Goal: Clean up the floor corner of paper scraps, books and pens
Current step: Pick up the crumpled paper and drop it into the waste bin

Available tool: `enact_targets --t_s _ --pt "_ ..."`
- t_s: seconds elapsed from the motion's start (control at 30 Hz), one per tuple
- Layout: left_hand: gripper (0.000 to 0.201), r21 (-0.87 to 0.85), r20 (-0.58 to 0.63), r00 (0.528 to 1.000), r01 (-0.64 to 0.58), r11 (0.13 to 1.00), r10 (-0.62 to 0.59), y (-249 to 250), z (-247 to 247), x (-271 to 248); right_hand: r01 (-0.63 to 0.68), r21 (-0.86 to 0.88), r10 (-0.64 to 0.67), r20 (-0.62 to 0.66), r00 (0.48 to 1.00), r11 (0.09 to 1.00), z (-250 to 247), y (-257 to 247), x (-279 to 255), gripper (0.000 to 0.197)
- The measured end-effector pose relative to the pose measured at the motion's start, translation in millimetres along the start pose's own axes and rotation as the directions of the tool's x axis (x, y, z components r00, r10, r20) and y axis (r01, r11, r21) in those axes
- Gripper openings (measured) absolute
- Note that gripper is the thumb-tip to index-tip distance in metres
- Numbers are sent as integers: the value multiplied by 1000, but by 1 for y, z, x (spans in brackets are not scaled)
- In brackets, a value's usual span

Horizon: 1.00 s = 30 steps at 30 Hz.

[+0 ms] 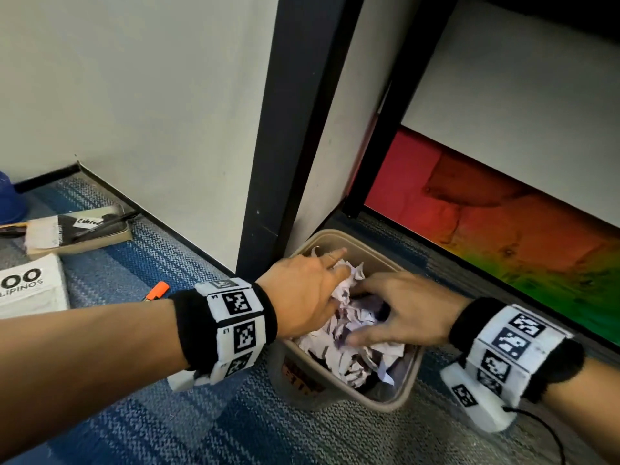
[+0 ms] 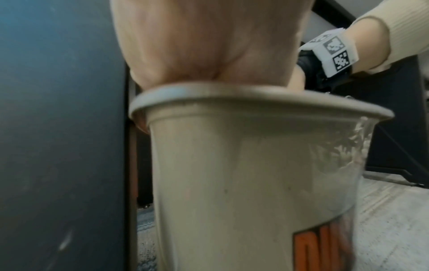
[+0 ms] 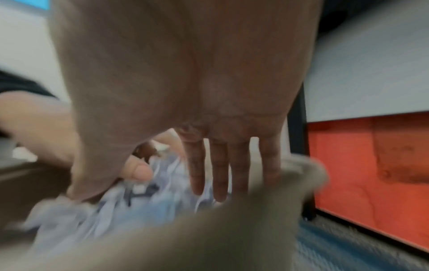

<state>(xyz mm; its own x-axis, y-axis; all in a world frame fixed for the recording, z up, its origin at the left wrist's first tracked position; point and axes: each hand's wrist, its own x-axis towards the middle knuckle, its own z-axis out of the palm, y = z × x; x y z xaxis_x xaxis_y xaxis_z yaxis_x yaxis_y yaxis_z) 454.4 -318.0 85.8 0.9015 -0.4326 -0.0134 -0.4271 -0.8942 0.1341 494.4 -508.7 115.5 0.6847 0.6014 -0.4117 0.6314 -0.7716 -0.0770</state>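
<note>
Paper scraps [image 1: 349, 333], white and crumpled with dark print, fill the beige plastic waste bin [image 1: 399, 397] standing on the blue-grey carpet just right of a dark upright post [image 1: 268, 129]. Both hands are over the bin's mouth. The left hand [image 1: 302, 297] reaches in from the left, its fingers bent down into the heap with one finger pointing up; whether they pinch any paper I cannot tell. The right hand [image 1: 402, 310] lies on the scraps with straight fingers [image 3: 218, 176] spread apart, pressing.

Pressing well probably means pushing flat and straight down so the light bin does not tip, and easing off slowly so nothing springs over the rim.

Left on the carpet lie two books [image 1: 77, 229] [image 1: 30, 286], a black pen [image 1: 107, 221] and an orange-capped pen [image 1: 156, 292], not yet tidied.
</note>
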Motion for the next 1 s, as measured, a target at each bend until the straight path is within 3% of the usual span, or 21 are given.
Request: enact_targets --t_s 0.07,0.27,0.43,0.57,0.7,0.8,0.87,0.93,1.0 --pt "40 46 -9 997 -70 996 70 -2 -12 -5 15 -28 -18 -103 994 999 -17 1 -3 86" --pt "43 84 -81 971 -219 972 226 -16 -55 -28 40 -131 -86 -363 928 991 -71 -23 -13 35" --pt "25 306 -31 966 -235 922 257 -64 -100 -79 180 -229 -268 -454 849 957 -115 -110 -13 38" --pt "28 321 -31 1000 8 947 2 -145 -110 -148 287 -296 -401 -477 782 911 -127 -200 24 50" --pt "32 312 33 964 241 919 -264 -229 -96 -243 365 -395 -516 -402 756 843 -127 -290 88 53" --pt "29 284 100 893 397 873 -439 -284 -82 -337 397 -530 -591 -264 762 749 -127 -377 141 47" --pt "28 276 144 842 470 838 -520 -308 -75 -385 417 -529 -550 -117 827 739 -127 -423 167 41" --pt "26 243 191 767 567 787 -612 -331 -66 -433 466 -495 -506 60 861 734 -125 -473 195 37" --pt "27 232 243 680 652 722 -692 -353 -51 -475 518 -486 -510 163 845 704 -120 -518 216 36"
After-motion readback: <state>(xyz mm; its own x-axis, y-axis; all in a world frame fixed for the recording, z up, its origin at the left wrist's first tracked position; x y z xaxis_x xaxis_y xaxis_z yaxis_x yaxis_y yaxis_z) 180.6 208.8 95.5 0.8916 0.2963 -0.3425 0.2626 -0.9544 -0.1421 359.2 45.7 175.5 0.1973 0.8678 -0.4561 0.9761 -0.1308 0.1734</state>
